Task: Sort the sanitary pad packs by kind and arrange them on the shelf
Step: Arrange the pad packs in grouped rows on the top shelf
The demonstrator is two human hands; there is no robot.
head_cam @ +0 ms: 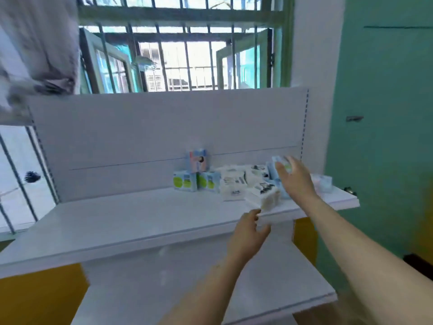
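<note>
Though all motion-blurred, right hand point(295, 177) on pale-blue pack point(280, 161), labels unreadable.

Shop-like room: white display shelf point(140, 221), barred window point(178, 55).

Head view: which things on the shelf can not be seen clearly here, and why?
- Pale blue pack: the right hand covers most of it; motion blur hides whether it is gripped.
- White packs: print blurred, unreadable.
- Pink and blue pack: partly behind the right wrist, kind unclear.
- Left hand: blurred at the shelf edge; contact with the nearest white pack is unclear.
</note>
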